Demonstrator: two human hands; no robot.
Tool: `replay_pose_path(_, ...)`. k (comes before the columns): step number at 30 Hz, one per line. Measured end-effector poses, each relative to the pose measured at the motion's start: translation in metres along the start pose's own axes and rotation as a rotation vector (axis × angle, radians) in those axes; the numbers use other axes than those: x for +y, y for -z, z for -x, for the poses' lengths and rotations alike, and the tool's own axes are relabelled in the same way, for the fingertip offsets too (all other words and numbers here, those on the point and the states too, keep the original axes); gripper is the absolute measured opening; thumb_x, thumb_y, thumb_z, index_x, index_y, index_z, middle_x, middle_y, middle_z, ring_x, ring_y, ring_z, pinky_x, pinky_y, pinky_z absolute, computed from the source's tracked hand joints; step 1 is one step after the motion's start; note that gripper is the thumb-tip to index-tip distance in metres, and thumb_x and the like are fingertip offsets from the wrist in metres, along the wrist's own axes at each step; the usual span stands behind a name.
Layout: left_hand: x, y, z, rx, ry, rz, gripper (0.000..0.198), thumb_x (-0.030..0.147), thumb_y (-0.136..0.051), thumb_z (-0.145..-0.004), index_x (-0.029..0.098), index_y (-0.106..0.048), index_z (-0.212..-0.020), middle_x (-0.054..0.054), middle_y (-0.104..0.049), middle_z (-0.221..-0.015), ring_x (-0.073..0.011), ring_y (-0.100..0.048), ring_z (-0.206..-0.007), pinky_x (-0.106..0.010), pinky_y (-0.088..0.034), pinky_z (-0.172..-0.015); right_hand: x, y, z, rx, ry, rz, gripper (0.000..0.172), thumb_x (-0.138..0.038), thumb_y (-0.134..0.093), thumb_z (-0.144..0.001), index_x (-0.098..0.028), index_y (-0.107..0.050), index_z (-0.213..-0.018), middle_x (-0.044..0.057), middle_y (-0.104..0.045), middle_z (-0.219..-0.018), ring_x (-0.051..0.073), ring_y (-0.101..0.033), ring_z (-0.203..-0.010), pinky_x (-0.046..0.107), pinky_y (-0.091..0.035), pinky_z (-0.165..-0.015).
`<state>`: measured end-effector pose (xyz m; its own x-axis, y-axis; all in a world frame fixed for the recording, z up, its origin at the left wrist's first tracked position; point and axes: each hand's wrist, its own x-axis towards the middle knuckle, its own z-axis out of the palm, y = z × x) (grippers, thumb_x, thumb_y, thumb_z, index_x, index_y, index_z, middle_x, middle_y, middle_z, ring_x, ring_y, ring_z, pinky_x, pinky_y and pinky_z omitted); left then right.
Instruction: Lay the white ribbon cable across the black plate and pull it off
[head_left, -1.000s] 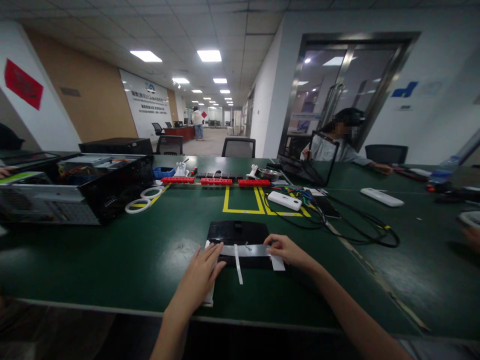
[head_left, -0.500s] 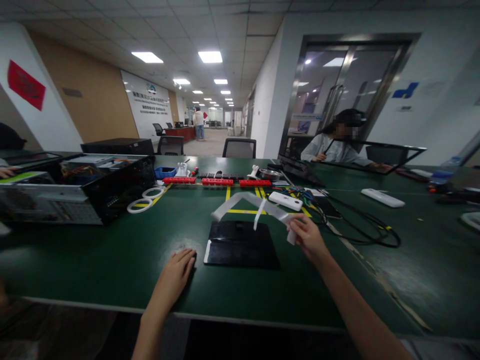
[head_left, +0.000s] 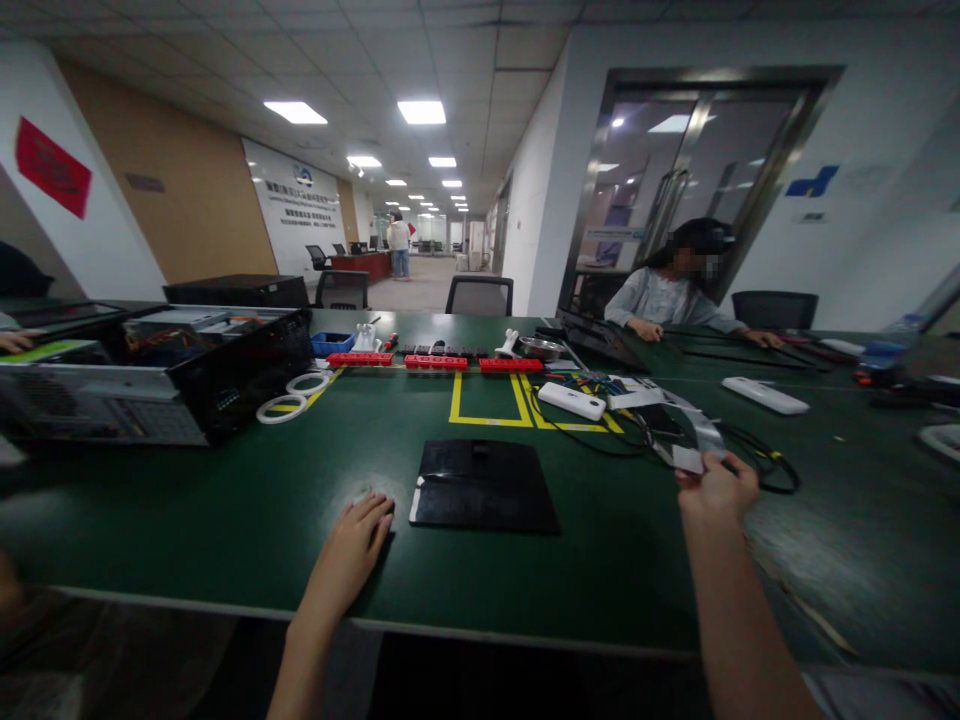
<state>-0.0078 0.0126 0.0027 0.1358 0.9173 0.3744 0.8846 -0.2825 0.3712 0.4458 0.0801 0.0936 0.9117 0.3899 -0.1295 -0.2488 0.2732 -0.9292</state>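
Observation:
My right hand (head_left: 716, 485) is out to the right over the cables, its fingers closed on one end of a flat silvery strip (head_left: 701, 430) with white pieces on it. The strip bends away toward the bundle of cables; its exact kind is unclear. On the green table (head_left: 247, 535), my left hand (head_left: 360, 535) lies flat with fingers stretched out, holding nothing. Just to the right of it, without contact, sits a flat glossy black panel (head_left: 484, 487) with a white mark on its left edge.
An opened computer case (head_left: 247, 375) stands at left, beside two white rings (head_left: 281, 408). Red racks (head_left: 435, 363) line the back. A white oblong device (head_left: 571, 402), black cables (head_left: 780, 480) and another white device (head_left: 765, 396) lie at right. Across the table sits another person (head_left: 667, 290).
My right hand has carried the silvery strip rightward, from above the black panel to the cables. My left hand stays put. The person opposite has lowered a black frame onto the table.

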Motion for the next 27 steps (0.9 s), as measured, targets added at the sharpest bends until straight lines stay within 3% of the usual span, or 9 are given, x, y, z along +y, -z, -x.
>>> replay_pose_path(6,0.002,0.002,0.001,-0.019,-0.004,-0.016,0.035,0.030,-0.038,-0.090,0.019,-0.060,-0.115,-0.007,-0.060,-0.123,-0.0208,-0.048,-0.119,-0.043,-0.029,-0.105,0.000,0.005,-0.008,-0.070,-0.067,-0.015,0.024,-0.007,-0.051,-0.072,-0.025,-0.038,-0.082,-0.002,-0.052,-0.077,0.010,-0.053,-0.051,0.019,-0.032,-0.036)
replay_pose_path(14,0.003,0.003,0.001,-0.016,-0.013,-0.025,0.034,0.029,-0.039,-0.090,0.019,-0.061,-0.114,-0.008,-0.060,-0.122,-0.0211,-0.048,-0.120,-0.043,-0.029,-0.105,0.006,-0.002,0.001,-0.145,0.093,0.014,0.028,-0.015,-0.062,-0.064,-0.023,-0.045,-0.086,-0.001,-0.054,-0.077,0.011,-0.053,-0.053,0.019,-0.038,-0.037)
replay_pose_path(22,0.002,0.002,0.002,-0.017,-0.013,-0.035,0.035,0.030,-0.039,-0.091,0.017,-0.060,-0.116,-0.008,-0.060,-0.122,-0.0215,-0.049,-0.119,-0.043,-0.029,-0.105,0.015,-0.007,0.019,-0.456,0.624,0.129,0.035,-0.038,-0.060,-0.070,-0.018,-0.050,-0.097,-0.001,-0.053,-0.071,0.011,-0.051,-0.053,0.016,-0.032,-0.035)
replay_pose_path(25,0.001,0.002,0.002,-0.016,-0.015,-0.036,0.034,0.030,-0.039,-0.091,0.019,-0.060,-0.115,-0.008,-0.060,-0.122,-0.0213,-0.049,-0.119,-0.043,-0.030,-0.105,0.018,-0.008,0.026,-0.558,0.678,0.185,0.033,-0.038,-0.060,-0.072,-0.018,-0.051,-0.097,-0.002,-0.052,-0.070,0.008,-0.047,-0.049,0.017,-0.034,-0.037)
replay_pose_path(27,0.001,0.002,0.002,-0.010,-0.014,-0.035,0.034,0.030,-0.039,-0.090,0.020,-0.060,-0.115,-0.007,-0.060,-0.122,-0.0212,-0.049,-0.119,-0.043,-0.030,-0.105,0.017,-0.009,0.033,-0.703,0.607,0.162,0.033,-0.039,-0.063,-0.070,-0.019,-0.050,-0.095,-0.002,-0.053,-0.069,0.009,-0.048,-0.049,0.017,-0.034,-0.037)
